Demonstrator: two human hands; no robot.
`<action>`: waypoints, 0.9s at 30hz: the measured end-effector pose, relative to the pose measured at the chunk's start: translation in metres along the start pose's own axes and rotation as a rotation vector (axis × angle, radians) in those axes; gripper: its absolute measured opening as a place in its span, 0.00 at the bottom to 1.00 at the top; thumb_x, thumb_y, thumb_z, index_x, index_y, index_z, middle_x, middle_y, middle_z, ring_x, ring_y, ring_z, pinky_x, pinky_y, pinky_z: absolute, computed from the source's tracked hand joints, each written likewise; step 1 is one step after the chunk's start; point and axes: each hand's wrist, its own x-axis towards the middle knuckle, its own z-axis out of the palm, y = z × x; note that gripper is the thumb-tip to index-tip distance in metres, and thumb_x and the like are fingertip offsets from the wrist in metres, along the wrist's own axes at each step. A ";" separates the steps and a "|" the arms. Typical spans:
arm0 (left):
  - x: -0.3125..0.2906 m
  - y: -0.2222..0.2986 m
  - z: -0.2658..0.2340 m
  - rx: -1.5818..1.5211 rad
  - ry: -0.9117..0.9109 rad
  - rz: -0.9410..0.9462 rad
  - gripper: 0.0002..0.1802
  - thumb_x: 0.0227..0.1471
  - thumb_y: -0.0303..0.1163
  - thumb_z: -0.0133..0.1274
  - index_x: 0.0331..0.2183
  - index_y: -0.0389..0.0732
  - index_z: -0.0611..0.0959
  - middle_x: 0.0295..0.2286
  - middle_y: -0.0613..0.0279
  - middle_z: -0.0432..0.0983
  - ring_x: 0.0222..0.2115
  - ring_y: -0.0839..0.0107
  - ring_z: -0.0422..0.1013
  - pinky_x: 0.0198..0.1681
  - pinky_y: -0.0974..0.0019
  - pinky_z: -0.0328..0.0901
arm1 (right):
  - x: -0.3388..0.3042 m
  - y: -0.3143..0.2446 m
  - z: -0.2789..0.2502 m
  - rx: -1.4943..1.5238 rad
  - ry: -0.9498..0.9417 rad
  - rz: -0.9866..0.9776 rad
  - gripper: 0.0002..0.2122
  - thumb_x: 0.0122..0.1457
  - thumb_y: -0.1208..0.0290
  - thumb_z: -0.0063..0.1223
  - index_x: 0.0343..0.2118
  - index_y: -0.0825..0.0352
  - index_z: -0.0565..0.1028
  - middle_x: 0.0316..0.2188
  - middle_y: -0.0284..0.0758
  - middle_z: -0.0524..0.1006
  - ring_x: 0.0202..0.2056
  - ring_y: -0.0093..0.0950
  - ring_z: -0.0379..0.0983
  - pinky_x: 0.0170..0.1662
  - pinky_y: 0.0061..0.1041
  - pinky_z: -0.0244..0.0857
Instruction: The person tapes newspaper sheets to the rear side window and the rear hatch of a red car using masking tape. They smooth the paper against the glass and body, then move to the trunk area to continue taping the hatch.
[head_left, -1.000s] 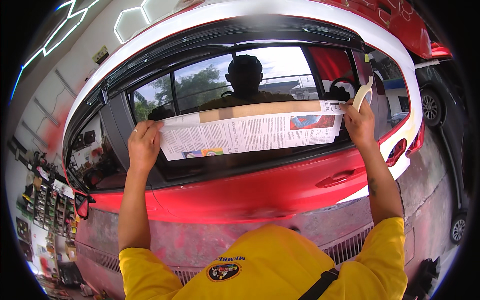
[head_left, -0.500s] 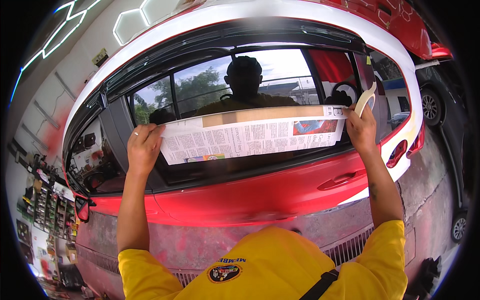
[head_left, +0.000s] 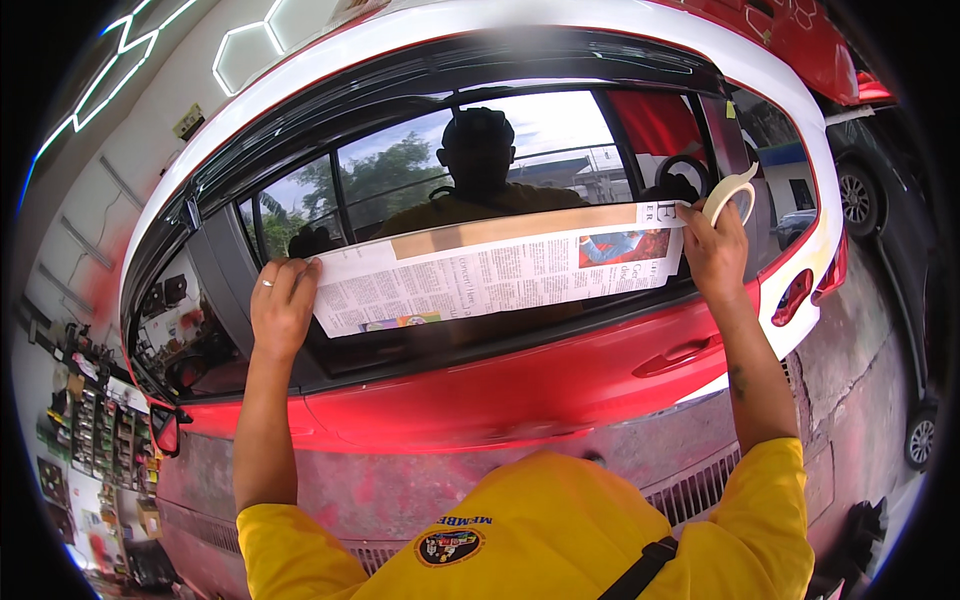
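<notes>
Since newspaper (head_left: pixel 500 275) likely sags, left hand (head_left: pixel 280 305) and right hand (head_left: pixel 718 258) pinch upper corners, right also gripping masking-tape roll (head_left: pixel 720 193).

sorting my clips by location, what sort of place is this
Most likely a car body or paint workshop: newspaper is held up at the side window of a red-and-white car, pinkish-red marks stain the concrete floor, and crowded shelves stand at the left.
</notes>
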 end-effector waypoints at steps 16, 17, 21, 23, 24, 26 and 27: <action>0.044 0.174 0.058 0.015 0.134 -0.738 0.45 0.63 0.48 0.56 0.72 0.33 0.64 0.73 0.32 0.48 0.75 0.29 0.37 0.70 0.23 0.28 | -0.017 -0.103 0.015 -0.186 -0.214 0.534 0.50 0.55 0.39 0.71 0.69 0.77 0.66 0.69 0.70 0.57 0.65 0.64 0.62 0.65 0.55 0.62; 0.057 0.191 0.065 -0.062 0.083 -0.694 0.46 0.63 0.47 0.56 0.73 0.34 0.62 0.74 0.30 0.46 0.75 0.26 0.34 0.70 0.22 0.23 | -0.017 -0.103 0.014 -0.188 -0.227 0.541 0.51 0.55 0.39 0.72 0.69 0.77 0.66 0.69 0.70 0.57 0.65 0.64 0.62 0.65 0.55 0.61; 0.099 0.225 0.100 -0.121 0.109 -0.388 0.46 0.59 0.43 0.58 0.73 0.39 0.64 0.75 0.37 0.47 0.76 0.31 0.36 0.70 0.21 0.19 | -0.018 -0.102 0.012 -0.171 -0.221 0.529 0.52 0.55 0.39 0.72 0.70 0.77 0.64 0.70 0.71 0.56 0.64 0.64 0.62 0.65 0.54 0.62; 0.107 0.226 0.104 -0.159 0.091 -0.338 0.44 0.58 0.41 0.58 0.73 0.43 0.67 0.75 0.40 0.48 0.77 0.33 0.36 0.70 0.21 0.19 | -0.019 -0.104 0.013 -0.147 -0.217 0.563 0.52 0.55 0.39 0.71 0.71 0.77 0.64 0.70 0.71 0.56 0.64 0.64 0.62 0.65 0.54 0.62; 0.107 0.223 0.104 -0.185 0.081 -0.334 0.43 0.58 0.41 0.58 0.73 0.46 0.68 0.76 0.42 0.49 0.77 0.34 0.36 0.70 0.21 0.19 | -0.018 -0.105 0.012 -0.135 -0.215 0.580 0.52 0.55 0.39 0.71 0.71 0.77 0.64 0.70 0.71 0.56 0.64 0.64 0.62 0.65 0.54 0.62; 0.107 0.219 0.103 -0.197 0.055 -0.323 0.43 0.57 0.41 0.58 0.73 0.52 0.70 0.76 0.46 0.50 0.77 0.37 0.36 0.71 0.21 0.21 | -0.018 -0.106 0.011 -0.120 -0.226 0.595 0.52 0.56 0.39 0.71 0.71 0.77 0.63 0.71 0.71 0.55 0.65 0.65 0.62 0.65 0.55 0.62; 0.108 0.217 0.102 -0.187 0.045 -0.319 0.44 0.56 0.42 0.58 0.73 0.56 0.70 0.76 0.48 0.50 0.77 0.38 0.37 0.72 0.21 0.22 | -0.017 -0.107 0.011 -0.113 -0.232 0.602 0.52 0.56 0.39 0.71 0.71 0.77 0.63 0.71 0.71 0.55 0.65 0.65 0.61 0.65 0.55 0.62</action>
